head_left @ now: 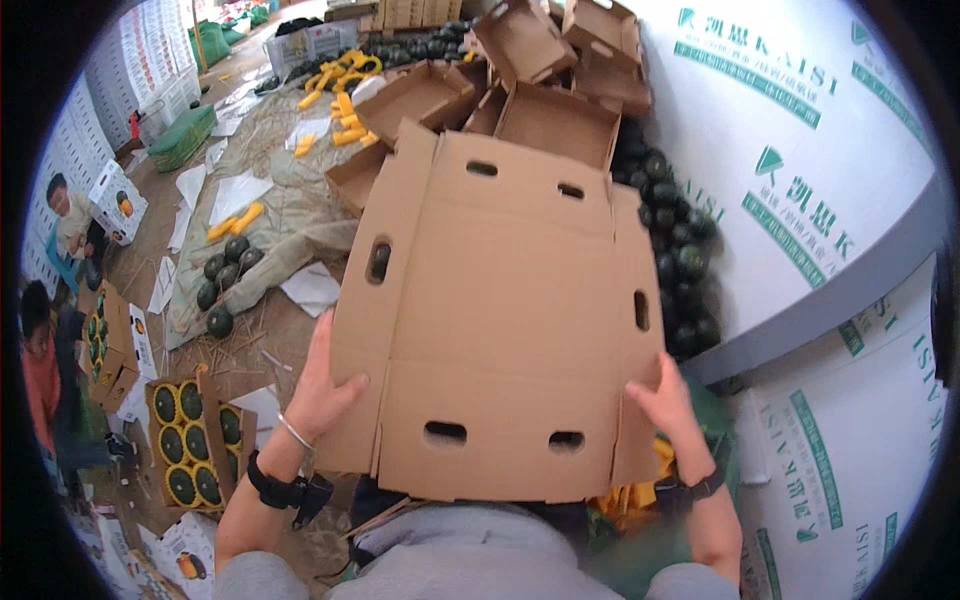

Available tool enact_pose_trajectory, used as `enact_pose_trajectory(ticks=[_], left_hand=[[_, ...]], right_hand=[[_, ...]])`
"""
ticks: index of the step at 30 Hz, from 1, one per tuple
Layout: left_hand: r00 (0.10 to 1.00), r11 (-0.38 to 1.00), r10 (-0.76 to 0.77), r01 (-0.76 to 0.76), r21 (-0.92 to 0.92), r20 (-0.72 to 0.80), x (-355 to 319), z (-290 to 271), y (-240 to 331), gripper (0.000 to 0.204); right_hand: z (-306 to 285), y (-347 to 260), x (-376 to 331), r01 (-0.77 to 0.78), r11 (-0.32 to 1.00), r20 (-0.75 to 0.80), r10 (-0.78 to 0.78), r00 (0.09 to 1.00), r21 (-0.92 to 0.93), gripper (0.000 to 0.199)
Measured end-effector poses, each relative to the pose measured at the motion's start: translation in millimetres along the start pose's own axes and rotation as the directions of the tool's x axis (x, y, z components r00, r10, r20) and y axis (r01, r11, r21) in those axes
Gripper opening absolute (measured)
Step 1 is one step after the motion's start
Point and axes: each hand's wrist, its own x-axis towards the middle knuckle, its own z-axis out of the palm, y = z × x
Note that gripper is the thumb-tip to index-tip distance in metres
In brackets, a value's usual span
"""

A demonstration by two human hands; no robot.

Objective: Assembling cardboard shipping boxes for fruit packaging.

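A large flat cardboard box blank [510, 310], brown, creased along its sides and with several oval hand holes, stretches out in front of my body. My left hand [325, 385] grips its left edge, with the thumb on the upper face and the other fingers at the rim or hidden beneath. At the right edge my right hand [665, 400] holds it the same way, its thumb lying on top. The side flaps are only slightly bent, and the sheet is not folded up into a box.
Folded open cardboard boxes [555, 125] pile up beyond the blank. Round dark green squash-like fruits [690, 262] lie along the white wall panels [760, 130]; others sit in a box [186, 440] at left. Yellow foam sleeves [348, 118] litter a tarp. Two people [75, 215] are at far left.
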Motion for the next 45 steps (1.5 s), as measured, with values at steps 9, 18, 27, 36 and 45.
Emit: enact_pose_trajectory(ticks=[9, 18, 27, 36, 45], left_hand=[[0.765, 0.613, 0.172, -0.576, 0.541, 0.620, 52, 38, 61, 0.066], [0.916, 0.950, -0.118, -0.009, -0.314, -0.383, 24, -54, 67, 0.009], [0.986, 0.973, 0.164, -0.160, 0.168, -0.006, -116, -4, 63, 0.030], [0.882, 0.428, 0.437, -0.375, 0.823, 0.175, -50, 30, 112, 0.054], [0.688, 0.899, 0.239, -0.423, 0.111, 0.685, -33, 1, 111, 0.026]], right_hand=[[29, -78, -2, 0.752, 0.429, 0.401, -0.655, 0.641, -0.501, 0.061], [-71, -46, -24, 0.111, 0.984, -0.270, -0.071, 0.960, 0.137, 0.012], [-9, -22, -112, 0.471, 0.775, 0.026, -0.530, 0.848, 0.422, 0.035], [-13, -109, -70, 0.635, 0.699, 0.009, -0.670, 0.742, -0.329, 0.060], [-9, -122, -54, 0.778, 0.627, 0.659, -0.597, 0.457, 0.029, 0.027]])
